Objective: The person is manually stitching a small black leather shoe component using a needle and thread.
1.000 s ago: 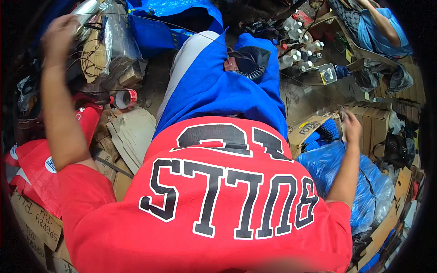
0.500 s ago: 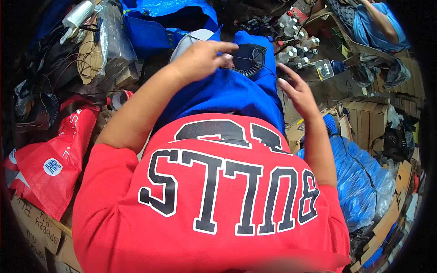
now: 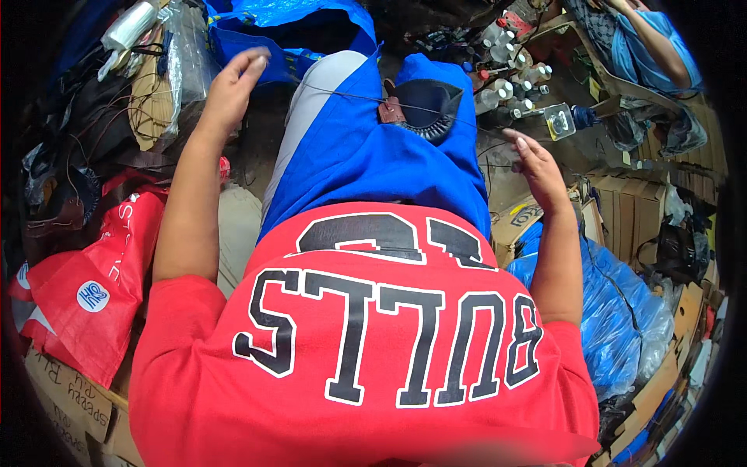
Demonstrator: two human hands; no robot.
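Observation:
On my blue-clad thigh rests a dark shoe upper [image 3: 424, 105] with a ridged, gathered edge and a brown leather piece [image 3: 391, 110] at its left side. A thin dark thread [image 3: 342, 94] stretches across it toward both of my hands. My left hand [image 3: 237, 86] is raised at the far left, thumb and fingers pinched at the thread's end. Off to the right of the knee, my right hand [image 3: 537, 167] has its fingers closed where the thread's other end reaches; the fingertips are slightly blurred. Neither hand touches the shoe upper.
A blue bag [image 3: 296, 39] gapes beyond my knees. Several bottles [image 3: 498, 89] stand at the far right, near a person in a blue shirt [image 3: 661, 47]. A red bag [image 3: 101, 272] lies left, with a similar shoe upper [image 3: 74, 206] above it. Blue plastic-wrapped goods [image 3: 599, 311] sit right.
My left hand has swung away from above the shoe upper to the far left. The right hand has moved slightly outward and nearer to me. The thread now spans widely between them.

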